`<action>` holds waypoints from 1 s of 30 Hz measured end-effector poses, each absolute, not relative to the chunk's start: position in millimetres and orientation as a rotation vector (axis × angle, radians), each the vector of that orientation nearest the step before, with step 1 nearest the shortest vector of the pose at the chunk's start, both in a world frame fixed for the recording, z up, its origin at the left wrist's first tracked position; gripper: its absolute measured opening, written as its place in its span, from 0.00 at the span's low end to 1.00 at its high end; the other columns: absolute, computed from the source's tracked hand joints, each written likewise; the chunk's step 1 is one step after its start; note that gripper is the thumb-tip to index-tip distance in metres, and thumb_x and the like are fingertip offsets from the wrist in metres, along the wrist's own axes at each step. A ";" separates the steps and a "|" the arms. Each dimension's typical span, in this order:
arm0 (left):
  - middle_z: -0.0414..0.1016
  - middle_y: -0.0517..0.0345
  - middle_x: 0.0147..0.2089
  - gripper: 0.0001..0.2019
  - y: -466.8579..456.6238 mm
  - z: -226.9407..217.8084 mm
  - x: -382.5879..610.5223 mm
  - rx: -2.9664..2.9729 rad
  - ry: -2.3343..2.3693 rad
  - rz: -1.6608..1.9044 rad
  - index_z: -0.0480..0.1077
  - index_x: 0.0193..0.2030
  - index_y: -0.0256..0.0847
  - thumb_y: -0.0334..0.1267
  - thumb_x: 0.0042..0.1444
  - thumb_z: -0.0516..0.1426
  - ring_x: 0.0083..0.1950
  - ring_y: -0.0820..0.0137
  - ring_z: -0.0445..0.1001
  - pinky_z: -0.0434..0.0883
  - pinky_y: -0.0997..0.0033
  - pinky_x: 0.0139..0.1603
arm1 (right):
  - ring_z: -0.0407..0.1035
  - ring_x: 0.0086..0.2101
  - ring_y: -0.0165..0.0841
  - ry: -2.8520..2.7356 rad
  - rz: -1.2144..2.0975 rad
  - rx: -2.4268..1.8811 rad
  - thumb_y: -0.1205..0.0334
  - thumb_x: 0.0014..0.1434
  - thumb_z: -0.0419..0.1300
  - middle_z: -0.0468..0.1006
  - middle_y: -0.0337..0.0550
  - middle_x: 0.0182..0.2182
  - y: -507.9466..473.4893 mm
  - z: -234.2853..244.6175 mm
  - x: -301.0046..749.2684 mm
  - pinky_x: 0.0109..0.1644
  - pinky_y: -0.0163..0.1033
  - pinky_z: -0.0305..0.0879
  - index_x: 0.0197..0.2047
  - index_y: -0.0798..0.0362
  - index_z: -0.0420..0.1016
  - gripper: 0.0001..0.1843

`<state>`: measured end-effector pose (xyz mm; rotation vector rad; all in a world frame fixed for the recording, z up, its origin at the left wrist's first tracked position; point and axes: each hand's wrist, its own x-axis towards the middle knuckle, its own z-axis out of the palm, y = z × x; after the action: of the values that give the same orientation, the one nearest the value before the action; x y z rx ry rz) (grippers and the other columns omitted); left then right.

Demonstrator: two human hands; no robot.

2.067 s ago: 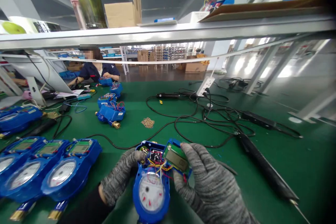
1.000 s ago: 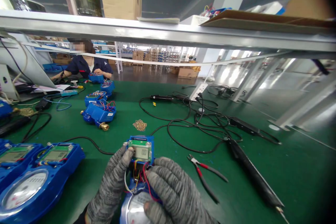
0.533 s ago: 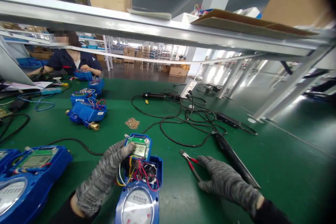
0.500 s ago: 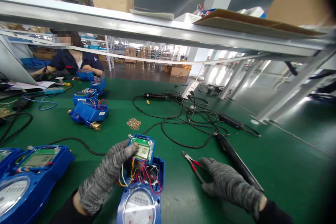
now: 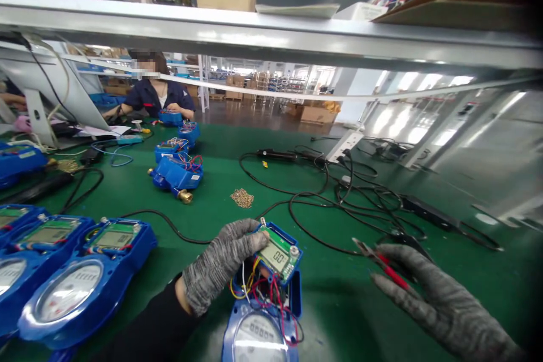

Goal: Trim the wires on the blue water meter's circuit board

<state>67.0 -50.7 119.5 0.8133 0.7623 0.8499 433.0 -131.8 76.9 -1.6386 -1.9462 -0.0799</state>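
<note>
My left hand (image 5: 227,260), in a grey knitted glove, grips a blue display housing (image 5: 280,254) with a green circuit board and an LCD. Red, yellow and white wires run from it into the open top of a blue water meter (image 5: 261,328), whose round dial faces up below. Over to the right, my gloved right hand (image 5: 428,288) has red-handled wire cutters (image 5: 392,272) between thumb and fingers. Their jaws point away to the left, apart from the meter. Part of the handles is hidden by the hand.
More blue meters (image 5: 68,294) stand at left, others (image 5: 176,174) further back. Small brass screws (image 5: 242,198) lie in a pile. Black cables (image 5: 322,198) tangle near a power strip (image 5: 345,146). A co-worker (image 5: 156,96) sits across the bench. A metal shelf (image 5: 237,31) crosses above.
My right hand has closed around the wire cutters, which lay beside its fingertips before. The view has swung left, so things appear further right. My left hand still grips the display housing, now tilted more.
</note>
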 end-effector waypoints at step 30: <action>0.80 0.49 0.55 0.21 -37.5 111.9 59.5 1.110 0.705 0.759 0.78 0.55 0.40 0.43 0.56 0.66 0.55 0.58 0.77 0.73 0.64 0.56 | 0.70 0.34 0.50 -2.770 -0.933 -0.808 0.72 0.55 0.63 0.78 0.52 0.38 -100.8 232.7 291.7 0.34 0.49 0.64 0.42 0.56 0.80 0.11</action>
<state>59.5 -37.5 111.9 1.1095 0.7051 0.7592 291.7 -100.8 232.7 -0.8082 -2.7696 -0.9328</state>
